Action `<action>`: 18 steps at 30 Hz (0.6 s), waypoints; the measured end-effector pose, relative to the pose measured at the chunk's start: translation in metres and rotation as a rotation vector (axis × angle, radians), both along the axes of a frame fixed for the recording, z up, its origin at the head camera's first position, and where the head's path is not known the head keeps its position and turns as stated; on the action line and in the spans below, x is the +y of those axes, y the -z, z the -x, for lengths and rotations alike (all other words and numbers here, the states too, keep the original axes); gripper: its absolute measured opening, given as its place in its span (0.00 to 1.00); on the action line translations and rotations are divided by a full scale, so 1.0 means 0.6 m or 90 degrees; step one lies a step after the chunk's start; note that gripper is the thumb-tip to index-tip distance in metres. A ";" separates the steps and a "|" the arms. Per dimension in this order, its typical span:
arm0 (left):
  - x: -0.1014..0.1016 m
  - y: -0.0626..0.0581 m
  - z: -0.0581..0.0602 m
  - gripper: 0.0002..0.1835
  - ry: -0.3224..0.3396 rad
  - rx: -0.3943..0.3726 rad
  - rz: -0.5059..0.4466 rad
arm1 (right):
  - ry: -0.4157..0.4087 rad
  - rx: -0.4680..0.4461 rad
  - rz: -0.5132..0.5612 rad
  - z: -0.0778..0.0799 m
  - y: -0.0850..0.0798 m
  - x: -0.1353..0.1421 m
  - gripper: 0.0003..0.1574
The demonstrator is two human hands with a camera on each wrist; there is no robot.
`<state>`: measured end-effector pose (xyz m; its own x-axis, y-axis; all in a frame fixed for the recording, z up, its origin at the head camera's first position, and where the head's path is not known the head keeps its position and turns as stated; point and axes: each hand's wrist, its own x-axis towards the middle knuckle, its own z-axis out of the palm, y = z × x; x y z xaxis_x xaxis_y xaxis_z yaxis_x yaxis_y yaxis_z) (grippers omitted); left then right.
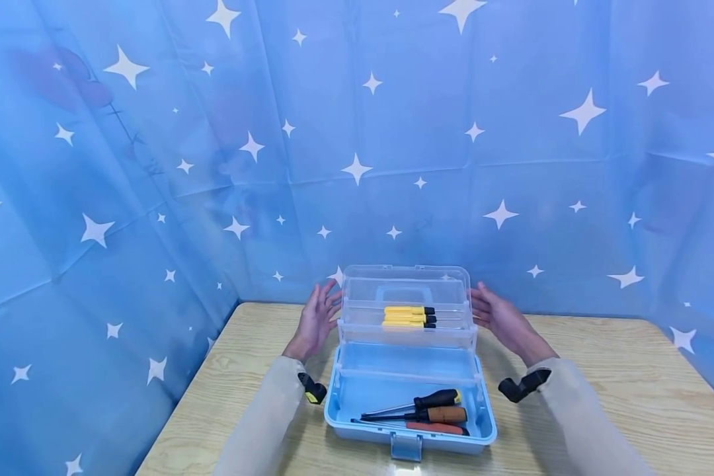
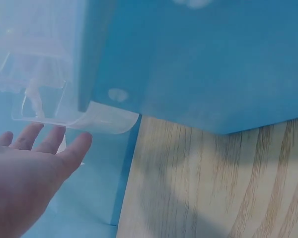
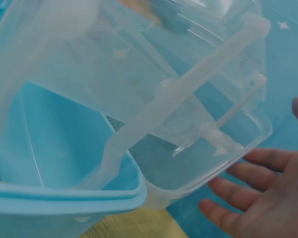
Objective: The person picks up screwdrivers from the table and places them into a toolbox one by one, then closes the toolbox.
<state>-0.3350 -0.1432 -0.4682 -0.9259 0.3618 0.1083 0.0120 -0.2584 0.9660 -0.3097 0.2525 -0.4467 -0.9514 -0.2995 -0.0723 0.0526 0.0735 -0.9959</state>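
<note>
A light-blue toolbox (image 1: 357, 433) stands with its clear lid (image 1: 363, 272) raised and tilted back. Its clear upper tray (image 1: 357, 335) is lifted on folding arms (image 3: 154, 114) and carries several yellow-handled screwdrivers (image 1: 406, 318). Down in the base lie a black-handled screwdriver (image 1: 439, 398), a brown-handled one (image 1: 447, 414) and a red-handled one (image 1: 433, 428). My left hand (image 1: 313, 324) is beside the lid's left side, fingers extended, fingertips at its edge. On the other side my right hand (image 3: 273, 196) has spread fingers, some touching or very near the lid's rim. Neither hand grips anything.
The toolbox rests on a wood-grain table (image 1: 619, 383). Behind and to the left hangs a blue cloth (image 1: 416, 211) with white stars, close to the table's back edge. A blue latch (image 1: 406, 447) hangs down at the box's front.
</note>
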 end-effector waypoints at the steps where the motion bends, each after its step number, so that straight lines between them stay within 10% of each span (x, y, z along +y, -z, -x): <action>1: -0.001 -0.001 -0.001 0.41 0.000 0.002 0.002 | 0.001 0.003 -0.003 0.000 -0.001 0.000 0.56; 18: -0.003 -0.021 -0.007 0.38 0.009 0.030 0.020 | 0.004 0.048 -0.021 -0.014 -0.024 0.005 0.53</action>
